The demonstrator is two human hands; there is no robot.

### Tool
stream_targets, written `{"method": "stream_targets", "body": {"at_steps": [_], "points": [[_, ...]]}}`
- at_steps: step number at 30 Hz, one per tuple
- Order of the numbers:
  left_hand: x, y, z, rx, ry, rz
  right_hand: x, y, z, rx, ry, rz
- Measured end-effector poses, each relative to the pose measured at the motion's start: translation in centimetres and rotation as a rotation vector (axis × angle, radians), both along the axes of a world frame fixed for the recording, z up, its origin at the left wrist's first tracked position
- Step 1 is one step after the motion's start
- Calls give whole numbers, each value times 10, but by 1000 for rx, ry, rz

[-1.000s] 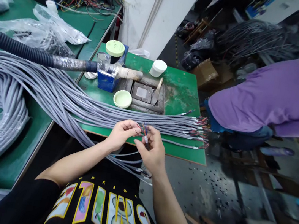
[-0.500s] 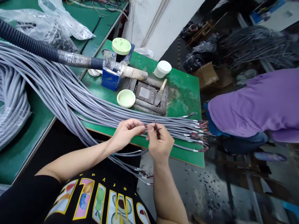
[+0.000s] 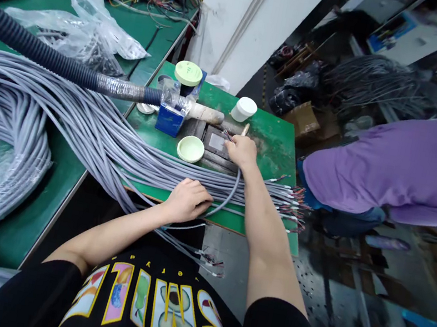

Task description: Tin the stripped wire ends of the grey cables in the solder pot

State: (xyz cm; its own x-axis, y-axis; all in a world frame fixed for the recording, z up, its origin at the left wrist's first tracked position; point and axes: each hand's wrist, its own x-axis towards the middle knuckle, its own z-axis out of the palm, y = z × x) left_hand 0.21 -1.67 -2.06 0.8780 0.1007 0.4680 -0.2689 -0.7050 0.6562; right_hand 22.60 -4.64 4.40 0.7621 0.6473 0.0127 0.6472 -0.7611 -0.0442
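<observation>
Here, just above mid-frame, we pinch a cable [image 3: 233, 193] near its end in our right hand [image 3: 242, 152] beside the silver square [image 3: 217, 141], seemingly to keep its wires [image 3: 227, 133] free, while our left hand [image 3: 188, 201], apart, curls below center, its grip unclear.

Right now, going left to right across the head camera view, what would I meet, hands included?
Coiled gray cable, blue box, left hand, right hand, exposed wire ends, purple shirt.
</observation>
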Motion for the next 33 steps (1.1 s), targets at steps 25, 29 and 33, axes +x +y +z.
{"method": "stream_targets", "body": {"at_steps": [25,29,33], "points": [[-1,4,3,99,-43,43,-43,-96,37,715,118,-93],[-1,1,7,174,-37,40,-113,-196,31,952,165,-294],[4,-15,11,356,28,2,-158,-276,-21,721,375,-632]]}}
